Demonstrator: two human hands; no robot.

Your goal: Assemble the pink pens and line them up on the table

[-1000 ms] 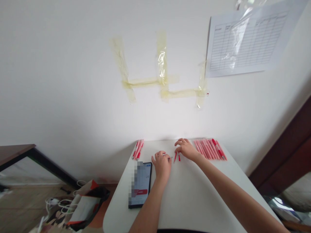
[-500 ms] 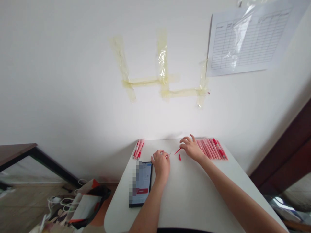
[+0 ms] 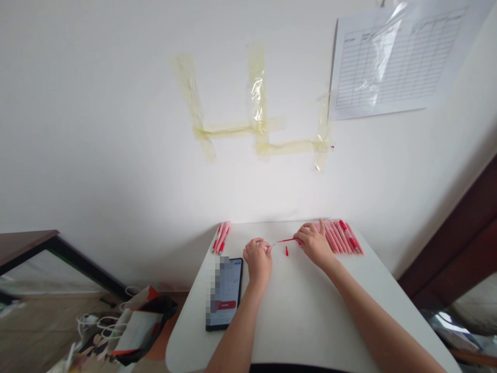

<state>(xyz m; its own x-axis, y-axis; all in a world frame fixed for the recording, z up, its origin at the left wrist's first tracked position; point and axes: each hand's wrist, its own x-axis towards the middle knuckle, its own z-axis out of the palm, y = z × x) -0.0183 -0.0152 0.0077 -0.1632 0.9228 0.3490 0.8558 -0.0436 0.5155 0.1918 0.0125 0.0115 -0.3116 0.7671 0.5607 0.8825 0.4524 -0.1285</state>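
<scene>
My left hand (image 3: 258, 257) is closed on a small pale pen part near the far middle of the white table (image 3: 303, 316). My right hand (image 3: 313, 241) pinches a thin red refill (image 3: 285, 240) whose tip points toward the left hand. A short red piece (image 3: 287, 251) lies on the table between the hands. A row of several pink-red pens (image 3: 341, 237) lies just right of my right hand. A smaller bunch of red pens (image 3: 221, 238) lies at the far left corner.
A phone (image 3: 225, 292) with a lit screen lies left of my left forearm. The wall (image 3: 116, 129) behind the table carries tape strips and a printed sheet (image 3: 392, 62). Bags and cables (image 3: 124, 326) sit on the floor to the left, by a dark table (image 3: 27, 246).
My right hand picked a thin red refill off the table, moved right toward the pen row, and now holds it level. My left hand stayed put.
</scene>
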